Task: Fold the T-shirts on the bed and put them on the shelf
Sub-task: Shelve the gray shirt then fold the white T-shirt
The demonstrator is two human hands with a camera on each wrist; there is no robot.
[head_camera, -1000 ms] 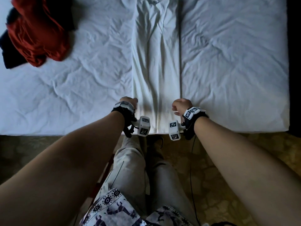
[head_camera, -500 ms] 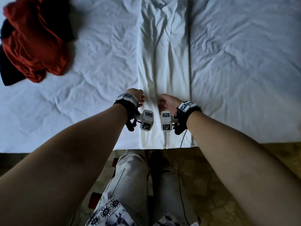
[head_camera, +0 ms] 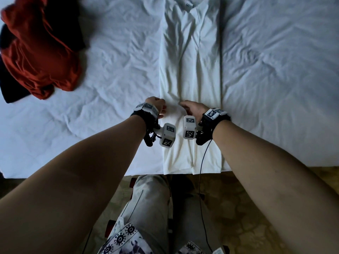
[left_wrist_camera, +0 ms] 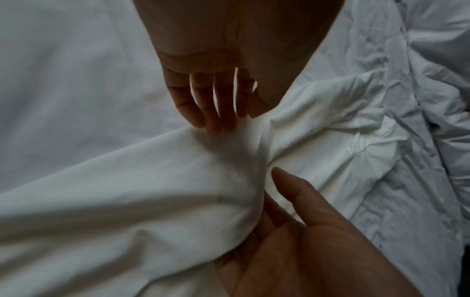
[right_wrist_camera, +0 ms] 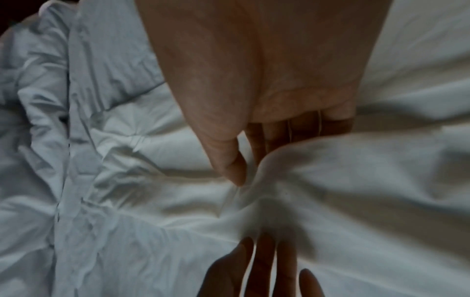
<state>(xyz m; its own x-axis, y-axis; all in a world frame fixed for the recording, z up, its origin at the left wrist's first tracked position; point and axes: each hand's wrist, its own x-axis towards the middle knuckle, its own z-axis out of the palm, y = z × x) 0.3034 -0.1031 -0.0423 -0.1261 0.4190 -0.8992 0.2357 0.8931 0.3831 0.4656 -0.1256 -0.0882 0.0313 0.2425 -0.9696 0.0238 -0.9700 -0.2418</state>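
Observation:
A white T-shirt (head_camera: 190, 70), folded lengthwise into a long strip, runs up the middle of the bed, its hem at the near edge. Both hands sit about halfway along it, close together. My left hand (head_camera: 157, 107) is at the strip's left edge. In the left wrist view its fingers (left_wrist_camera: 216, 96) point down and meet the thumb at a raised ridge of the white T-shirt (left_wrist_camera: 152, 191). My right hand (head_camera: 192, 109) pinches the same ridge. In the right wrist view the thumb (right_wrist_camera: 236, 170) is in front of the fold (right_wrist_camera: 356, 191) and the fingers are behind it.
A crumpled red garment (head_camera: 40, 52) lies on a dark one (head_camera: 11, 92) at the bed's far left. The wrinkled white sheet (head_camera: 110, 88) spreads on both sides of the strip. My legs stand against the bed's near edge, and a cable (head_camera: 200, 162) hangs from my right wrist.
Both hands have left the hem at the bed's near edge, moved up to the middle of the strip and drawn closer together. They have raised a ridge of cloth between them.

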